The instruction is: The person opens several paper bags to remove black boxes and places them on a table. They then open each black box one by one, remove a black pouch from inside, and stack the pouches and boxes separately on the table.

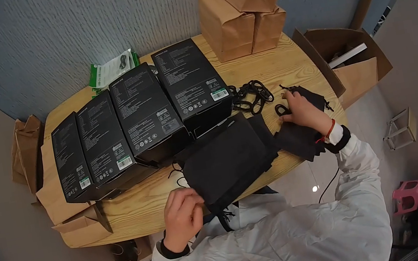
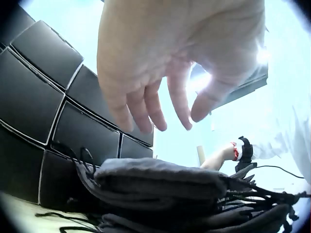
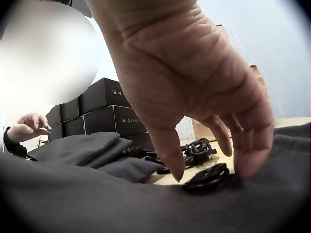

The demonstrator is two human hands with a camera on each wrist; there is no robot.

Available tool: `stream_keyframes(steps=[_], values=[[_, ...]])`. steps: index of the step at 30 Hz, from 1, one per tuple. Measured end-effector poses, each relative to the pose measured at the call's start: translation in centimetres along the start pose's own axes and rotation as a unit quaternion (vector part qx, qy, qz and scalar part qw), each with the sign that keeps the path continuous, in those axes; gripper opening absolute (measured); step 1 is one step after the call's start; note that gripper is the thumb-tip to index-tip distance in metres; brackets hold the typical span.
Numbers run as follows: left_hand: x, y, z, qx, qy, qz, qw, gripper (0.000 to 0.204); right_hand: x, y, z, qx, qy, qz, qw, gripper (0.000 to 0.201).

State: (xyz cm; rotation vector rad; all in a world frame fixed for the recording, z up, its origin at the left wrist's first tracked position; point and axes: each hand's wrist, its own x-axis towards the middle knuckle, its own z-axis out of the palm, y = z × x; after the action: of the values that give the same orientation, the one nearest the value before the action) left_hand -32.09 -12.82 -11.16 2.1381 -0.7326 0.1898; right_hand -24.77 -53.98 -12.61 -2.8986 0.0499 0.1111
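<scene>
My left hand (image 1: 182, 218) hovers at the near-left corner of a stack of black drawstring pouches (image 1: 228, 160), its fingers loosely bent. In the left wrist view that hand (image 2: 180, 53) is above the folded pouches (image 2: 155, 177), with nothing in its fingers. On the right, my right hand (image 1: 307, 113) reaches down over a coiled black cable (image 1: 281, 110). The right wrist view has the thumb and fingers spread on either side of the coiled cable (image 3: 208, 177), which lies beside dark pouch cloth (image 3: 97, 199). Another pouch (image 1: 296, 140) lies under my right wrist.
Black printed boxes (image 1: 142, 108) stand in a row at the left and middle of the wooden table (image 1: 141, 219). More coiled cables (image 1: 253, 95) lie behind the pouches. Brown paper bags (image 1: 236, 26) are stacked at the back. An open cardboard box (image 1: 339, 48) stands off the right edge.
</scene>
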Motion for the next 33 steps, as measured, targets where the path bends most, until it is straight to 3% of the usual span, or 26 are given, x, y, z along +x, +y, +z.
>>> stream_keyframes(steps=[2,3,4,5,7,10,11,13,15,17,18,20,21,22,23,25,26,30,33], values=[[1.5,0.8,1.1,0.021,-0.036,0.032,0.999,0.019,0.5,2.0,1.5,-0.018,-0.048,0.049,0.998,0.07],[2.0,1.0,1.5,0.045,-0.071,0.061,0.995,0.023,0.9,3.0,2.2,-0.003,-0.033,0.016,0.999,0.062],[1.4,-0.2,2.2,0.037,-0.161,0.038,0.985,0.035,1.1,3.6,2.4,0.012,-0.017,-0.017,1.0,0.054],[1.0,-0.7,2.9,0.037,-0.163,0.04,0.985,0.035,1.4,3.1,1.7,0.012,-0.017,-0.015,1.0,0.054],[0.7,-1.3,3.7,0.079,-0.201,0.022,0.976,0.04,2.4,1.9,-0.4,0.12,-0.194,0.085,0.97,0.036],[0.6,-1.5,3.6,0.08,-0.22,0.011,0.972,0.043,3.2,2.0,-2.2,0.187,-0.224,0.097,0.952,0.029],[0.6,-1.5,3.5,0.081,-0.221,0.01,0.972,0.043,3.7,2.1,-2.7,0.209,-0.228,0.107,0.945,0.027],[0.8,-1.5,3.3,0.077,-0.231,0.014,0.97,0.043,4.2,2.1,-2.6,0.367,-0.147,0.089,0.914,0.028],[0.8,-1.5,3.3,0.08,-0.237,0.014,0.968,0.043,4.0,2.3,-2.5,0.412,-0.128,0.074,0.899,0.033],[0.9,-1.5,3.3,0.083,-0.241,0.014,0.967,0.043,3.4,2.2,-2.2,0.335,0.036,-0.036,0.941,0.037],[0.8,-1.4,3.3,0.082,-0.24,0.012,0.967,0.043,2.4,1.9,-2.3,0.232,0.028,-0.057,0.971,0.055],[0.9,-1.4,3.4,0.081,-0.236,0.01,0.968,0.044,-1.8,-0.5,-1.8,0.076,-0.027,-0.131,0.988,0.073],[1.0,-1.4,3.3,0.078,-0.237,0.009,0.968,0.044,-3.7,-1.9,-1.5,0.015,-0.143,-0.044,0.989,0.088],[0.9,-1.4,3.3,0.075,-0.239,0.008,0.968,0.044,-5.4,-4.2,-2.1,-0.083,-0.184,-0.029,0.979,0.077],[0.9,-1.5,3.3,0.074,-0.24,0.007,0.968,0.044,-6.4,-4.0,-0.9,-0.084,-0.186,-0.028,0.979,0.077],[1.0,-1.6,3.3,0.074,-0.241,0.013,0.968,0.044,-7.5,-3.3,0.8,-0.128,-0.128,-0.047,0.982,0.058],[1.0,-1.6,3.3,0.073,-0.239,0.012,0.968,0.044,-8.0,-3.1,0.2,-0.108,-0.071,-0.096,0.987,0.027],[0.9,-1.6,3.3,0.07,-0.237,0.017,0.969,0.044,-7.5,-2.8,-4.1,-0.063,0.002,-0.095,0.993,0.024],[0.9,-1.6,3.3,0.068,-0.234,0.019,0.97,0.044,-6.0,-3.3,-8.4,0.036,0.138,-0.099,0.985,0.015]])
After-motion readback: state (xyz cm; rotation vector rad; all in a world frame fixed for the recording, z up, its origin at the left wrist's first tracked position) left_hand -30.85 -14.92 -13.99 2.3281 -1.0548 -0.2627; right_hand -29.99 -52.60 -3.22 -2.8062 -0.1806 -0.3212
